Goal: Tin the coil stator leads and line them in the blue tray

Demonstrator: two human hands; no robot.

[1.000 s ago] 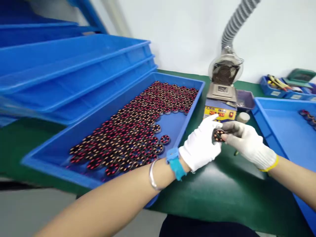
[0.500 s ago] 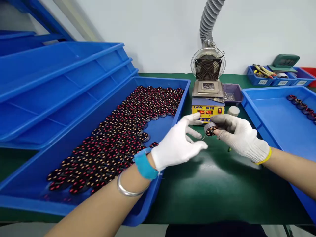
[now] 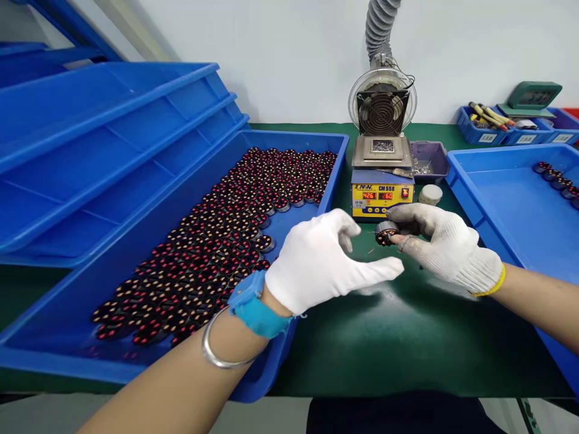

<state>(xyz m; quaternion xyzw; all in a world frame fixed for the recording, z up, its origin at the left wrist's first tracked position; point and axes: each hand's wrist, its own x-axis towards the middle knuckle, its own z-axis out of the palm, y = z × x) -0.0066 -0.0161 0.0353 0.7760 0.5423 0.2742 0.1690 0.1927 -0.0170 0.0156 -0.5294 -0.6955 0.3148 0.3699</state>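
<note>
Perhaps the round part (image 3: 386, 229), pinched only by the right hand (image 3: 441, 244) on the near side of the yellow unit (image 3: 382, 196), could drop if fingers slacken; the left hand (image 3: 319, 259) gapes, holding nothing.

The tabletop (image 3: 384, 355) is dark green and glossy, with a pale reflection near its middle. Directly on it, left to right, sit a large blue tray (image 3: 296, 215), a yellow-fronted CM 558 unit (image 3: 382, 188), a small round white container (image 3: 430, 194) near a purple bin (image 3: 429, 177) — then another blue tray (image 3: 511, 190), with small labelled bins (image 3: 485, 137) behind.
</note>
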